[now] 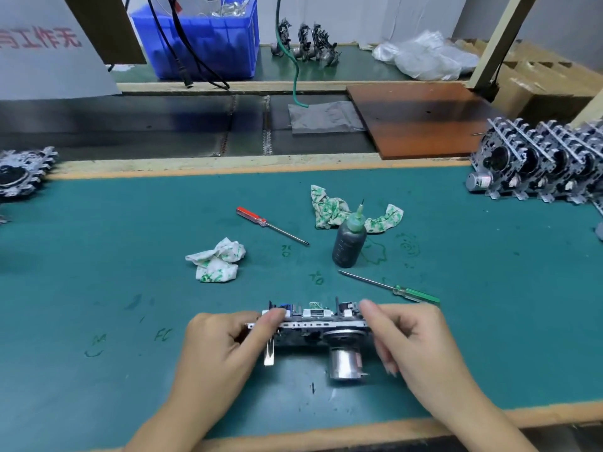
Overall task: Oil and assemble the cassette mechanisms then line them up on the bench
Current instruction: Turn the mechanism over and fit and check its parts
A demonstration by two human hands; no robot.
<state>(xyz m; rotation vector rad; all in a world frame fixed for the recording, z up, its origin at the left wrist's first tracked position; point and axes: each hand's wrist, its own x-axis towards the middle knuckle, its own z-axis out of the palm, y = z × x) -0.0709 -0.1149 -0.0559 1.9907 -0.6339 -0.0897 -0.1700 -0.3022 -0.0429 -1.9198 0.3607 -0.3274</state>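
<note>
2 hands grip 1 cassette mechanism (313, 324) at the near edge of the green bench mat (98, 272) — left hand (225, 340) pinching its left end, right hand (411, 337) curled round its right end, motor can pointing toward the person.

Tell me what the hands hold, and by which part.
Both hold one cassette mechanism by its ends: the left hand grips the left end, the right hand the right end, thumbs on its top edge. Its motor faces the person.
</note>
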